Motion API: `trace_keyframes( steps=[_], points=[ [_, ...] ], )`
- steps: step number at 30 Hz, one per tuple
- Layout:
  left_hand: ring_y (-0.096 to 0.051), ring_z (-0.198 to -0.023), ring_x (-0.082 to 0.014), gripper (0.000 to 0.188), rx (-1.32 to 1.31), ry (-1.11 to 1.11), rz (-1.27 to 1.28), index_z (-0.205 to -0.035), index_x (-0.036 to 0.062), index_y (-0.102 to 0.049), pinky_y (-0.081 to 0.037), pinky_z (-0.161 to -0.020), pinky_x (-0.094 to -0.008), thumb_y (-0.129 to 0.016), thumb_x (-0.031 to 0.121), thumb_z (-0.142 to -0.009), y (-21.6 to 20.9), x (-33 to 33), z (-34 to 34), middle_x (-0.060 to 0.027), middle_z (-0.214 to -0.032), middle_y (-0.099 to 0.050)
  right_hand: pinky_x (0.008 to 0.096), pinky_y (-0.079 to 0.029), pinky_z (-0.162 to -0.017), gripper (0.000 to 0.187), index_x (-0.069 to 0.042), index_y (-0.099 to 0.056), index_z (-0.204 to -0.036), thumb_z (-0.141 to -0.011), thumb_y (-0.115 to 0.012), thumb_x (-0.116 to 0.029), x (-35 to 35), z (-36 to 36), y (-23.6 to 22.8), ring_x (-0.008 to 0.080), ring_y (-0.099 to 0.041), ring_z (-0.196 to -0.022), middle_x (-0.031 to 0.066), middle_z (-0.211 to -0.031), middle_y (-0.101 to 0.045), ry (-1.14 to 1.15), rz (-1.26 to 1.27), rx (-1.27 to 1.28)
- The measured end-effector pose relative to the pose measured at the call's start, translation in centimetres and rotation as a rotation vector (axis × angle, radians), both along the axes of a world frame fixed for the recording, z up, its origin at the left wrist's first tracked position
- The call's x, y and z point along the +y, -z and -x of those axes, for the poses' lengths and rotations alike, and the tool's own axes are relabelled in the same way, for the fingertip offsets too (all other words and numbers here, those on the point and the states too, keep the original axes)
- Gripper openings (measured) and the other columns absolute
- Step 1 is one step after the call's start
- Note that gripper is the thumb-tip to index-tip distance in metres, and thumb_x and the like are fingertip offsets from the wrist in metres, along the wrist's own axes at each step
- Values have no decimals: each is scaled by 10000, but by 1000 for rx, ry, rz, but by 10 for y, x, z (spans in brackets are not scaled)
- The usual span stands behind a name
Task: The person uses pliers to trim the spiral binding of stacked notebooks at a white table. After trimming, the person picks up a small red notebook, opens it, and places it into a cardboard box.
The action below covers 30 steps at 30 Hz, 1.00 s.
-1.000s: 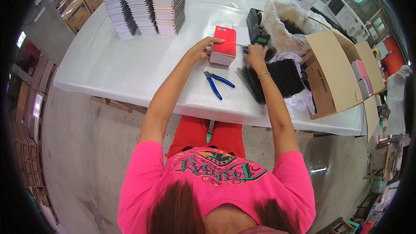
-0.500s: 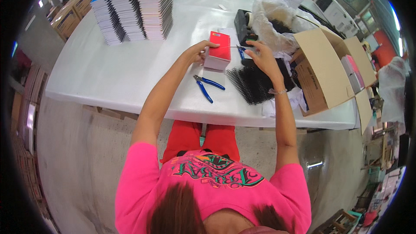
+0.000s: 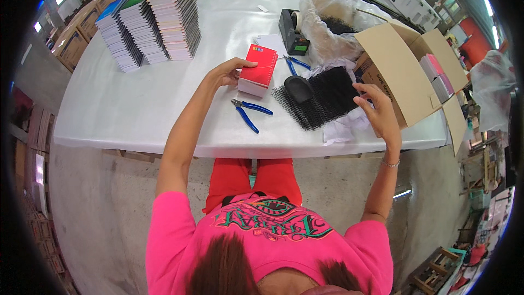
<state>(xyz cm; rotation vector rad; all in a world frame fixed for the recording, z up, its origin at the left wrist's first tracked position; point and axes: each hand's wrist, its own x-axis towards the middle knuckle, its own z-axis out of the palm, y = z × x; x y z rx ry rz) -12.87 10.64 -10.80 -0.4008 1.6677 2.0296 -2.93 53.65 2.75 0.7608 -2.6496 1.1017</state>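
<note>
My left hand [image 3: 229, 72] grips a small, thick red-covered notebook or pad [image 3: 260, 65] by its left side, thumb on top of the cover. The block under the cover is white. In front of it, nearer me, lie blue-handled cutters [image 3: 250, 111], their jaws pointing left. My right hand [image 3: 377, 108] hovers at the right end of a pile of black spiral binding coils [image 3: 335, 92], fingers curved and apart, with nothing visible in them. A rounded black object [image 3: 298, 88] rests on the coils. Just behind it is a second blue-handled tool [image 3: 297, 63].
Three tall stacks of spiral notebooks [image 3: 172, 19] stand at the far left. A black tape dispenser [image 3: 293, 31] sits behind the coils, beside a clear plastic bag [image 3: 327, 16] holding more black coils. An open cardboard box [image 3: 390, 71] occupies the table's right side.
My right hand has moved right and nearer me, from beside the blue-handled tool to the coils' right end. The black object now shows plainly on the coils. My left hand keeps the red notebook.
</note>
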Motion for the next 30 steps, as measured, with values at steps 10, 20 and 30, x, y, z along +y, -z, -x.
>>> trace_keyframes(
  steps=[10,20,30],
  points=[
    [-584,-1081,-340,1011,80,-175,-28,-1384,-136,-351,-549,-897,-476,-892,350,-682,3,35,30,-261,-1298,-464,328,-510,-812,309,-12,-679,-1186,-903,-714,-130,-21,-23,4,250,-640,-877,131,-1084,-685,15,-57,56],
    [-551,-1128,-299,855,65,-58,9,-1336,-20,-506,-525,-897,-451,-872,422,-703,11,-14,42,-202,-1305,-485,331,-516,-806,244,-38,-738,-1078,-943,-661,-226,87,66,-127,200,-671,-850,102,-941,-731,264,-54,606],
    [-370,-1336,-346,1054,228,-242,326,-1494,64,-417,-293,-1085,-542,-706,741,-739,3,-14,-25,-176,-1472,-389,354,-557,-741,401,-12,-738,-1063,-948,-647,-386,153,247,-83,164,-674,-892,70,-975,-735,398,-468,-397]
  ],
)
